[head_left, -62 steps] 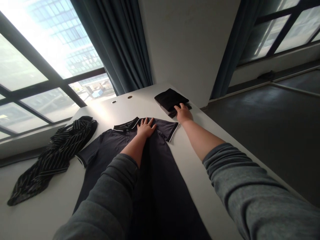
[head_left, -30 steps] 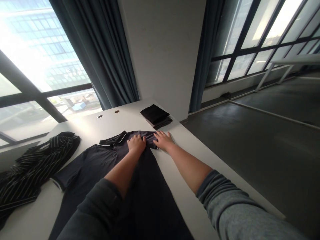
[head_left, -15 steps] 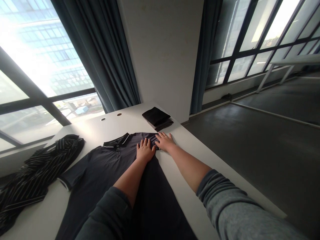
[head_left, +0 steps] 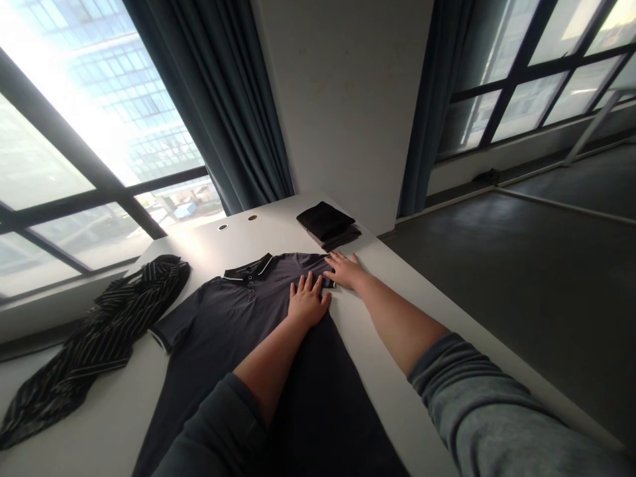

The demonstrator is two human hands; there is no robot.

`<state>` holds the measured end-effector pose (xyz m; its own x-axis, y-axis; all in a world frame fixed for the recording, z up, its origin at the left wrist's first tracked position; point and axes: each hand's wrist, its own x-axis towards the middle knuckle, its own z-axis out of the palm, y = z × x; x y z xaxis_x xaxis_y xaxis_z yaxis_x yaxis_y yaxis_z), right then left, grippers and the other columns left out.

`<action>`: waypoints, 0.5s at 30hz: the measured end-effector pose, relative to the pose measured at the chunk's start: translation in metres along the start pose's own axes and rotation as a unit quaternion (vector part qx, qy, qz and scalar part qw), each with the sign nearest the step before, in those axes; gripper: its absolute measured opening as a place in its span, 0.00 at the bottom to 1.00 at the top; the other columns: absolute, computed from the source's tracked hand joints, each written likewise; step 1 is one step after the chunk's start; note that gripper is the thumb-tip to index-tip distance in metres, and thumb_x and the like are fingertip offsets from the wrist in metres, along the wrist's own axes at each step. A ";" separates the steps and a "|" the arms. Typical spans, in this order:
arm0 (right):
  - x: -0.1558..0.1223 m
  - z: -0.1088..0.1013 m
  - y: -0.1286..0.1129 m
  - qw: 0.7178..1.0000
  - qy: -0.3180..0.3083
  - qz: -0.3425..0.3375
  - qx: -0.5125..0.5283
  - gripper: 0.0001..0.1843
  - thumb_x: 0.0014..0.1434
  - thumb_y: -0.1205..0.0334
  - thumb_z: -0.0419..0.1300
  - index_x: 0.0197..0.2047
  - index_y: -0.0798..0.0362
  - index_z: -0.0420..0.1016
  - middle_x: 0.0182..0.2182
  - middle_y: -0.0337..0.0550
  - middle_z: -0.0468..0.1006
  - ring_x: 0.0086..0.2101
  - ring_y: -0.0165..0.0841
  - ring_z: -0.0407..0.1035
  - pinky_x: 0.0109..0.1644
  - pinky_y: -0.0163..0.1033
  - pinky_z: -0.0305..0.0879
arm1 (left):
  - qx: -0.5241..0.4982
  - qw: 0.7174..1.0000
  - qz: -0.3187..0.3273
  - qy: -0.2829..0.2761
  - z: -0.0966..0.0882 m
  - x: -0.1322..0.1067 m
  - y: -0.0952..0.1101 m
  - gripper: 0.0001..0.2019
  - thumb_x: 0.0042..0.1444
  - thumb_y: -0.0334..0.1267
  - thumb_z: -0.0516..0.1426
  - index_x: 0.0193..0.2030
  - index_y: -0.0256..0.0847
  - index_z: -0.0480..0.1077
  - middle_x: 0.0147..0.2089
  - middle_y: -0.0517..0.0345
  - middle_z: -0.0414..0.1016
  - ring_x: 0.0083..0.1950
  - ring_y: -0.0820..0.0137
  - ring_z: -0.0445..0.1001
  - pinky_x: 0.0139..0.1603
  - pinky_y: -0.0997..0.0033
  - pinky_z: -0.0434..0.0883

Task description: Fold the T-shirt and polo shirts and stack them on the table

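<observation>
A dark grey polo shirt (head_left: 238,331) with a white-edged black collar lies spread face up, its collar toward the far side. My left hand (head_left: 307,301) rests flat on its right chest area, below the sleeve, fingers spread. My right hand (head_left: 344,270) lies open over the right sleeve near its cuff, with the fingertips on the fabric. Neither hand grips anything. The shirt's lower part is partly hidden behind my left forearm.
The shirt is on a white table (head_left: 293,232). Folded dark clothes (head_left: 328,224) are stacked near its far right edge. A crumpled black striped garment (head_left: 106,331) lies at the left. Curtains (head_left: 218,99), windows and a pillar (head_left: 348,99) stand behind the table.
The view has turned slightly left, so everything appears shifted to the right. My left hand has slid a little down the shirt toward its side; my right hand stays at the sleeve.
</observation>
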<state>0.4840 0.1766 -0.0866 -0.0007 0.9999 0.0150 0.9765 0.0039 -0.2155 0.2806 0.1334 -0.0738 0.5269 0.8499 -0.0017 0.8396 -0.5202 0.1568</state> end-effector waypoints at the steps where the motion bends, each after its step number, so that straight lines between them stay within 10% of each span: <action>1: -0.001 -0.001 -0.002 1.000 -0.002 0.005 -0.003 0.39 0.72 0.40 0.45 0.80 0.48 0.53 0.79 0.49 0.46 0.76 0.47 0.41 0.76 0.68 0.34 | 0.001 1.000 0.001 0.000 -0.001 0.000 0.000 0.36 0.72 0.60 0.44 0.81 0.50 0.51 0.84 0.52 0.42 0.83 0.50 0.41 0.80 0.36 0.43; 9: -0.010 -0.003 -0.010 0.999 -0.003 0.043 -0.002 0.38 0.73 0.41 0.45 0.80 0.48 0.53 0.79 0.50 0.45 0.76 0.49 0.42 0.75 0.70 0.36 | -0.024 0.999 -0.030 0.011 -0.005 -0.005 0.000 0.34 0.74 0.55 0.41 0.82 0.42 0.49 0.84 0.48 0.42 0.83 0.55 0.43 0.81 0.45 0.45; 15: -0.003 -0.010 -0.024 0.988 0.141 -0.057 0.038 0.28 0.73 0.56 0.50 0.71 0.54 0.69 0.70 0.56 0.68 0.70 0.47 0.58 0.77 0.66 0.38 | -0.002 1.000 -0.015 0.014 -0.005 -0.038 0.001 0.33 0.75 0.53 0.41 0.81 0.42 0.52 0.83 0.50 0.46 0.83 0.53 0.46 0.80 0.40 0.48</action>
<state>0.4629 0.1734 -0.0715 -0.0382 0.9490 0.3131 0.9547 0.1271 -0.2690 0.2605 0.1015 -0.0687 0.4983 0.8667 0.0210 0.8539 -0.4948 0.1613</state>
